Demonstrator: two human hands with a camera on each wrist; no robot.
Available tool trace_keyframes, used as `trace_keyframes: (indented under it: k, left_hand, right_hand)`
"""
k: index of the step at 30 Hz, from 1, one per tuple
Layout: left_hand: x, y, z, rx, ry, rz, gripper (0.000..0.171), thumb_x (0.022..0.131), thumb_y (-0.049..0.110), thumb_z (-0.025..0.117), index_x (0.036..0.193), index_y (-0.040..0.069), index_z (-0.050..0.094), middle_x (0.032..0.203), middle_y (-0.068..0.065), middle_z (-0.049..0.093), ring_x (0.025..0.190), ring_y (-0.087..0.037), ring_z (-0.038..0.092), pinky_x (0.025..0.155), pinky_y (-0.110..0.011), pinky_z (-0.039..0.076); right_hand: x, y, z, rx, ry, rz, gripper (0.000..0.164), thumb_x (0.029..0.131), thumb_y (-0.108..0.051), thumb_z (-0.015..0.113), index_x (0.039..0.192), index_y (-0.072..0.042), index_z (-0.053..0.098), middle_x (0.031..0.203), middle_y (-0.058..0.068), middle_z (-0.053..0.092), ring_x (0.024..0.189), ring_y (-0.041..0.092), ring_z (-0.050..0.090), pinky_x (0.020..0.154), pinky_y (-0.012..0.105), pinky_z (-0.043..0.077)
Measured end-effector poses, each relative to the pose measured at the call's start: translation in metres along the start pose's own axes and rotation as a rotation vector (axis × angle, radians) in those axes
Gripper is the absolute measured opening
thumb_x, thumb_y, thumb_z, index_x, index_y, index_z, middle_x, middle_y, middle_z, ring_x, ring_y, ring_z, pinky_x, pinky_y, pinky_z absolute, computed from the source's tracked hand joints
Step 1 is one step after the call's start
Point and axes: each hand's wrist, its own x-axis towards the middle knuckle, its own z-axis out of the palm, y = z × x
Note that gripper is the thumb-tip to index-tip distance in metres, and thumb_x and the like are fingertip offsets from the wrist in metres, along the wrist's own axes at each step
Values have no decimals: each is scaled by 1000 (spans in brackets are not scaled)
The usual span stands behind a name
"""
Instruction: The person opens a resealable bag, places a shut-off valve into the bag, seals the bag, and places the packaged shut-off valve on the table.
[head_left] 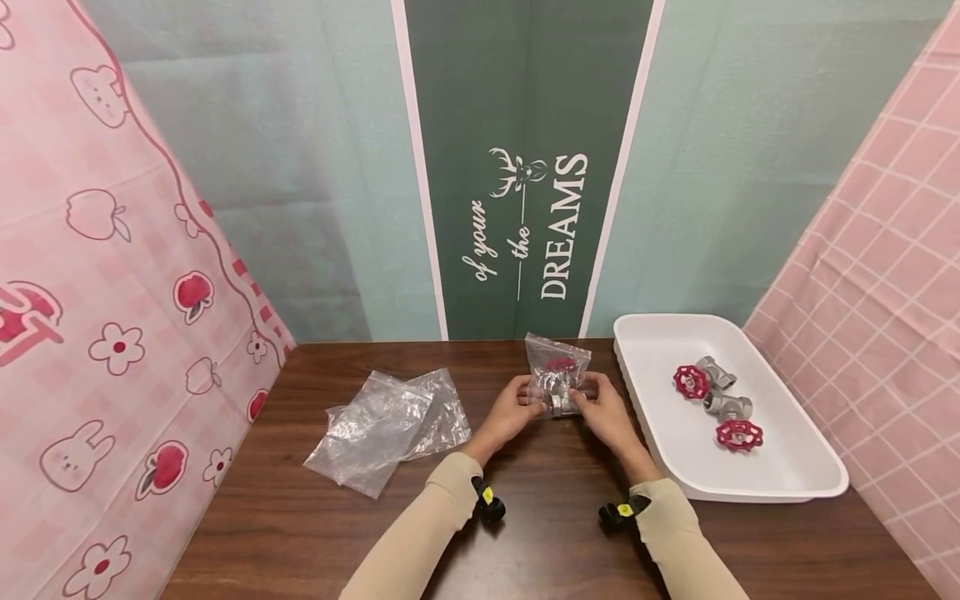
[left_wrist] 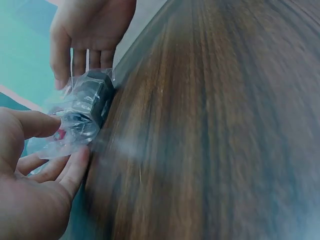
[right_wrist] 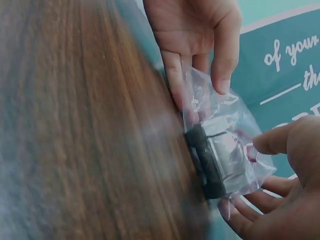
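Note:
A clear plastic bag (head_left: 537, 357) stands on the table with a metal valve (head_left: 559, 403) inside it; the valve's red handwheel (head_left: 560, 364) shows through the film near the top. My left hand (head_left: 512, 414) holds the bag's left side, thumb in front and fingers behind. On the opposite side my right hand (head_left: 606, 414) grips the bag and valve, its thumb (right_wrist: 272, 141) against the film. Both wrist views show the valve's metal body (left_wrist: 92, 100) low against the tabletop, wrapped in the bag.
Several empty clear bags (head_left: 382, 429) lie overlapping on the brown wooden table (head_left: 540, 542) at left. A white tray (head_left: 795, 479) at right holds two metal valves (head_left: 729, 407) with red handwheels. Fabric curtains (head_left: 300, 167) stand behind and at both sides.

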Motion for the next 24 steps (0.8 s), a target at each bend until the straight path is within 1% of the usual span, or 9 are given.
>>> trace_keyframes:
  k: [4, 7, 9, 11, 14, 16, 18, 22, 24]
  left_hand:
    - [-4, -1, -8, 27, 6, 33, 52, 94, -5, 68, 144, -6, 54, 127, -28, 68, 116, -40, 69, 84, -28, 59]
    - [-9, 2, -16, 50, -10, 41, 47, 95, -5, 66, 141, -5, 57, 130, -28, 68, 117, -42, 69, 87, -30, 59]
    - [-12, 4, -21, 68, -27, 49, 45, 96, -6, 65, 141, -5, 58, 131, -27, 68, 118, -42, 70, 91, -33, 60]
    - [-16, 7, -27, 88, -41, 57, 43, 97, -6, 64, 140, -5, 59, 132, -26, 69, 118, -41, 71, 95, -37, 60]
    - [-22, 9, -34, 118, -42, 76, 40, 97, -6, 64, 137, -4, 62, 132, -25, 69, 116, -40, 72, 94, -38, 61]
    - [-26, 9, -38, 124, -30, 84, 37, 97, -6, 63, 134, -3, 64, 131, -25, 70, 114, -39, 74, 92, -36, 61]
    - [-29, 9, -41, 113, -16, 101, 35, 97, -7, 62, 132, -4, 65, 131, -26, 69, 112, -40, 74, 90, -36, 63]
    - [-36, 11, -49, 87, 8, 139, 32, 97, -10, 59, 128, -5, 66, 127, -28, 69, 108, -43, 75, 87, -41, 64]
    - [-41, 13, -56, 78, 9, 153, 31, 98, -10, 58, 128, -5, 66, 124, -31, 69, 106, -43, 75, 84, -38, 64]
  right_hand:
    - [-5, -7, 0, 7, 67, -33, 48, 102, -6, 66, 143, 11, 49, 135, 32, 60, 123, 45, 64, 107, 56, 53]
    - [-9, -14, 1, -7, 122, -66, 45, 99, -3, 67, 140, 11, 53, 133, 30, 59, 121, 43, 64, 104, 53, 55]
    - [-12, -19, 3, -28, 173, -96, 42, 97, -1, 69, 135, 10, 58, 131, 28, 60, 118, 41, 63, 99, 47, 56]
    - [-15, -23, 5, -40, 229, -127, 37, 93, 1, 70, 129, 8, 64, 125, 26, 63, 110, 36, 64, 93, 36, 55]
    - [-19, -30, 11, -23, 273, -171, 28, 90, 5, 70, 119, 5, 70, 117, 22, 67, 97, 27, 65, 83, 22, 51]
    - [-24, -35, 16, 6, 256, -192, 24, 90, 7, 69, 113, 4, 72, 111, 19, 69, 89, 21, 65, 78, 16, 50]
    - [-29, -40, 23, 35, 209, -210, 20, 91, 8, 69, 110, 3, 73, 109, 18, 71, 87, 17, 65, 76, 14, 51]
    - [-39, -50, 38, 76, 100, -250, 20, 91, 9, 71, 108, 1, 73, 104, 16, 74, 87, 16, 67, 75, 18, 54]
    - [-43, -54, 47, 87, 53, -270, 21, 90, 10, 70, 109, 0, 72, 103, 15, 75, 87, 19, 68, 75, 20, 54]
